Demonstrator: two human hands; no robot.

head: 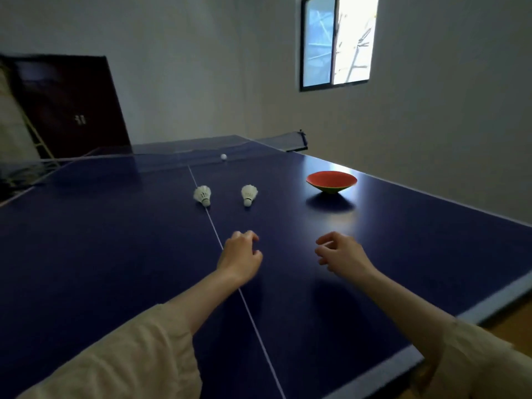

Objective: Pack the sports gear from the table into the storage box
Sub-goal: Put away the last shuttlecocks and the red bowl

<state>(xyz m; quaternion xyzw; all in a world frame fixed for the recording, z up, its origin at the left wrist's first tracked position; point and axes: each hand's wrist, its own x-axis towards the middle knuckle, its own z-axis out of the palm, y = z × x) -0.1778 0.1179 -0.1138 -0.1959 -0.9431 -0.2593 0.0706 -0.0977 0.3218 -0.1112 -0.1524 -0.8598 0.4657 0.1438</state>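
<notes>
Two white shuttlecocks lie on the blue table-tennis table (115,254): the left shuttlecock (203,194) on the white centre line, the right shuttlecock (249,194) a little beside it. A white ping-pong ball (223,156) rests farther back by the net. My left hand (241,256) hovers over the table short of the shuttlecocks, fingers loosely curled and holding nothing. My right hand (341,253) hovers beside it, also loosely curled and holding nothing. No storage box is in view.
A red bowl with a green underside (331,182) stands at the right, beyond my right hand. The net (201,152) crosses the table at the back. The table's right edge (489,300) runs close to my right forearm. A dark door (72,110) is at the back left.
</notes>
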